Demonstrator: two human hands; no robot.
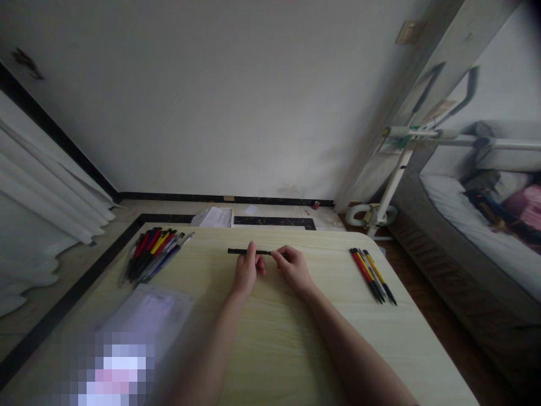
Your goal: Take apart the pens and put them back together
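Observation:
Above the middle of the light wooden table (279,338), a black pen (237,251) is held level between my two hands. My left hand (247,270) grips its barrel, thumb on top, with the pen's end sticking out to the left. At the other end, my right hand (292,269) pinches the tip region with thumb and forefinger; whether a cap or refill sits in that pinch is too small to tell. A heap of pens (154,254) in black, red, yellow, blue and clear lies at the left. Several pens (372,276) lie side by side at the right.
A translucent plastic pouch (147,316) rests at the table's left front, partly pixelated. Beyond the far edge, papers in a box (213,217) stand on the floor by the wall. To the right are a white metal frame (393,186) and a grey sofa or bed (448,237). White curtains (38,203) hang left.

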